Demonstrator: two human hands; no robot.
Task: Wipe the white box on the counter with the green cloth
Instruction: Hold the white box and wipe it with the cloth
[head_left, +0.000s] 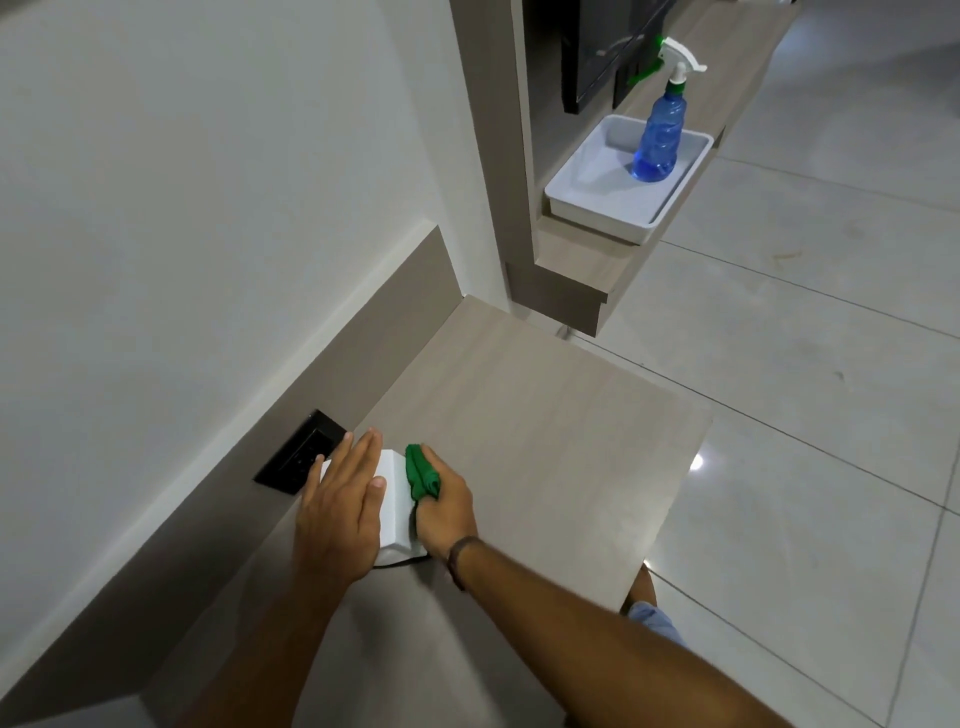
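— Right hand (445, 506)?
— Fingers (432, 480) curled tight round the bunched green cloth (420, 470), wad pressed against the right face of the white box (397, 499). Wrist low, dark band (460, 558) just behind.
— Left hand (340, 512)?
— Flat and spread, gripping nothing, palm laid over the box top, fingertips (366, 441) reaching past the far edge toward the black wall socket (301, 460).
— Box itself?
— On the wood-grain counter (545, 415), near the left wall, between both hands, mostly covered.
— Best way through the stroke?
— Probably: keep weight down through the flat palm so nothing slides; drag the wad along the side in one direction, full length, corner to corner. Then shift the steadying palm aside, since the top beneath cannot be reached otherwise. Refold for a clean face if grimy.
— Spray?
— Blue spray bottle (660, 135) upright in the white tray (597, 208), well apart on the far shelf; not needed mid-stroke.
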